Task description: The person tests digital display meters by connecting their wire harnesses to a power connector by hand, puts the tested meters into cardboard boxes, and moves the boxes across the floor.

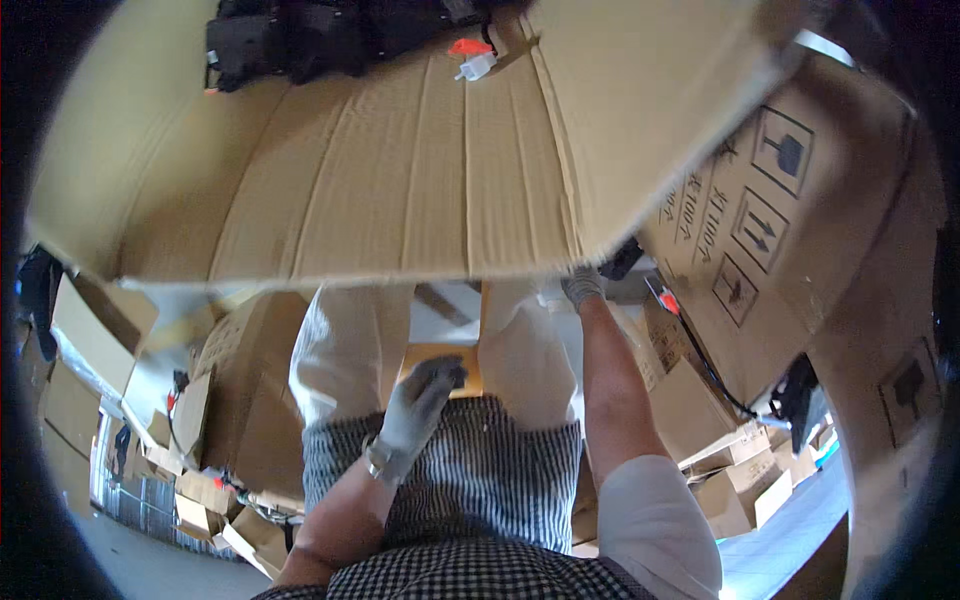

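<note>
My left hand (420, 403), in a white glove with dark grey fingertips, hovers over my lap with its fingers curled in. Whether anything sits inside them is hidden. My right hand (582, 285), also gloved, reaches forward to the near edge of a large cardboard sheet (380, 190), which hides its fingers. Close beside that hand is a black part (622, 260); I cannot tell whether they touch. On the far side of the cardboard lie several black parts (320, 40) in a row, with an orange-red piece (470, 47) and a whitish plastic connector (476, 67) near them.
A big printed carton (760, 230) stands at the right, with a black cable (715, 370) and red connector (668, 300) before it. Open cartons (260, 380) stand at the left, and more boxes (740, 480) lie behind on the right. An orange-brown seat (490, 372) shows between my legs.
</note>
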